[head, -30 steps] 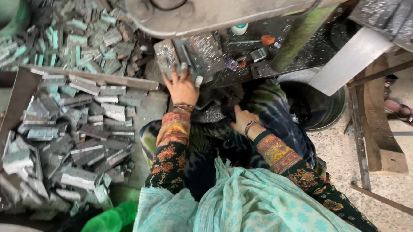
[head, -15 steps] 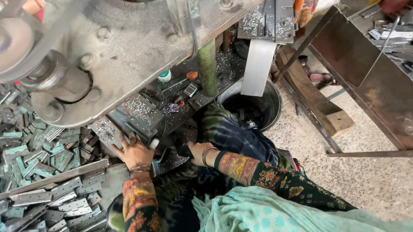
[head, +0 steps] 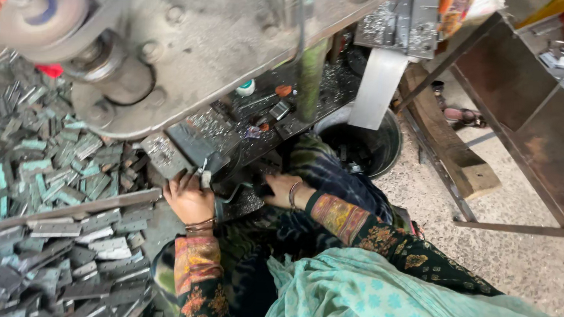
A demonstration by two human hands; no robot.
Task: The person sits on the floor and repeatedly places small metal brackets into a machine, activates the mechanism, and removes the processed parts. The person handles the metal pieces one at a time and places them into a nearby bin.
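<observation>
My left hand (head: 190, 199) reaches up to the bed of a grey press machine (head: 191, 51) and its fingers close around a small flat metal piece (head: 205, 174) at the machine's lower edge. My right hand (head: 280, 189) rests lower, beside the dark machine bed (head: 245, 127), its fingers curled; whether it holds anything is hidden. Both arms wear patterned sleeves, with a teal cloth (head: 377, 298) over my lap.
A heap of flat grey metal pieces (head: 43, 165) lies to the left, more in a tray (head: 64, 263) below. A black bucket (head: 376, 144) stands right of the machine, next to a wooden plank (head: 453, 148) and a metal frame table (head: 528, 120).
The view has swung up and right, so the machine body now fills the top. My left hand stays at the machine bed; my right hand remains beside it.
</observation>
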